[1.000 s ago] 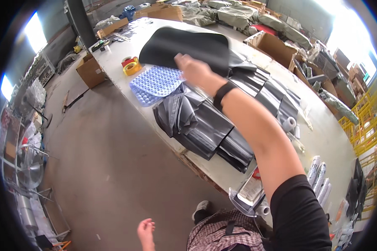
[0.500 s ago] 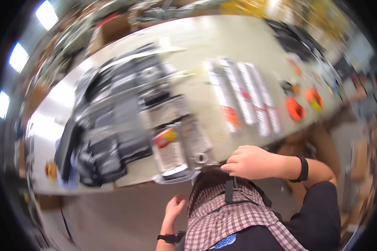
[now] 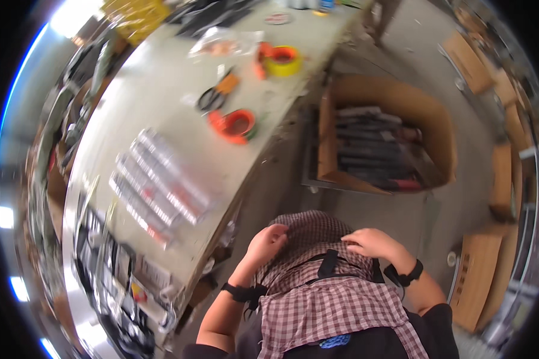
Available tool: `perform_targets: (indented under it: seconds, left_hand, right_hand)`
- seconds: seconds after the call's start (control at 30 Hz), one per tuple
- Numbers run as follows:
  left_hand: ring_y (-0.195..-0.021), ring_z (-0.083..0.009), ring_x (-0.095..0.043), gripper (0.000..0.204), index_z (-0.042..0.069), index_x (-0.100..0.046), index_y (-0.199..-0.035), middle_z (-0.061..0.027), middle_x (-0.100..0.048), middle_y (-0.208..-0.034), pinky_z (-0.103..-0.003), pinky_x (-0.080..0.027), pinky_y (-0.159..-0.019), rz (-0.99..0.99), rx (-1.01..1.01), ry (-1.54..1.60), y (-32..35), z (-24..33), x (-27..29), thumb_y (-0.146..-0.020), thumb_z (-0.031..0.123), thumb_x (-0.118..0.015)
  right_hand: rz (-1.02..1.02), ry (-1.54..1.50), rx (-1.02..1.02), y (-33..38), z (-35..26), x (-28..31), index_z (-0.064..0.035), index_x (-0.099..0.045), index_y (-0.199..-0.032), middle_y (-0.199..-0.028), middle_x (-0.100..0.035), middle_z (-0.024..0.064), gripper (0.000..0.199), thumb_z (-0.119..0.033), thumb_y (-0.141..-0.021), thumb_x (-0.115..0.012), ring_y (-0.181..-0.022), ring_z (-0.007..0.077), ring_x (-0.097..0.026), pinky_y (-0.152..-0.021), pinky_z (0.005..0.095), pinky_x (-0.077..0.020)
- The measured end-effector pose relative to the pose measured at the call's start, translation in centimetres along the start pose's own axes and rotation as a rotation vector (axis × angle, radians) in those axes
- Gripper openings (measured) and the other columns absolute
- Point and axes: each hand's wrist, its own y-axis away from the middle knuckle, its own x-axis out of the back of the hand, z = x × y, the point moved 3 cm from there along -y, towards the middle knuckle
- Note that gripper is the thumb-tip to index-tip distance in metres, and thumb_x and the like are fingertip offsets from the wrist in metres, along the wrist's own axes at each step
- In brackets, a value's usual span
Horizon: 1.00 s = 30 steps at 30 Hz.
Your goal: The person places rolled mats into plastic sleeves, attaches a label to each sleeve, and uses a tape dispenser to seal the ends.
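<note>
The bench (image 3: 161, 107) runs along the person's left, and a cardboard box (image 3: 384, 140) of dark packets stands on the floor ahead. Below both, a checked cloth (image 3: 323, 287) lies against the person's front, its long axis running down from the hands toward the body. Both hands rest on its upper edge: the left hand (image 3: 268, 242) curls closed on the fabric, while the right hand (image 3: 371, 242) lies flatter across it, fingers bent. Neither is clearly nearer.
</note>
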Motion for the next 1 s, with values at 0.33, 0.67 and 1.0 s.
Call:
perform_targets:
  seconds: [0.33,0.67,1.0]
  left_hand:
    - [-0.083,-0.0282,-0.061,0.031,0.008,-0.059,-0.106,-0.0093,-0.064,-0.09,-0.036,-0.048,-0.072,-0.638,-0.459,-0.255,-28.4,21.7,-8.8,-0.079,0.024,-0.06]
    - [-0.133,-0.0344,-0.017,0.065,0.002,-0.033,-0.132,-0.0203,-0.024,-0.141,-0.041,-0.026,-0.106,0.159,-0.212,-0.862,-54.8,15.6,-14.3,-0.075,0.017,-0.062]
    - [-0.11,-0.0384,-0.05,0.07,0.011,-0.014,-0.141,-0.0207,-0.042,-0.131,-0.039,-0.043,-0.089,-0.021,-0.028,-0.497,-63.6,10.9,-15.6,-0.081,0.001,-0.047]
  right_hand:
    - [0.043,-0.051,-0.206,-6.0,12.3,8.7,-0.0076,-0.053,-0.118,-0.104,-0.061,0.0152,0.042,-0.033,-0.084,-0.055,-0.097,0.0309,-0.057,-0.082,0.0397,-0.046]
    - [0.244,-0.442,-0.616,-6.2,27.4,17.7,-0.0075,-0.056,-0.114,-0.1,-0.061,0.0148,0.036,-0.028,-0.085,-0.053,-0.093,0.031,-0.058,-0.079,0.0392,-0.046]
    - [0.091,0.221,-0.773,-24.6,66.6,16.2,-0.0055,-0.062,-0.098,-0.109,-0.057,0.0142,0.024,-0.014,-0.076,-0.058,-0.102,0.0336,-0.053,-0.078,0.0412,-0.0484]
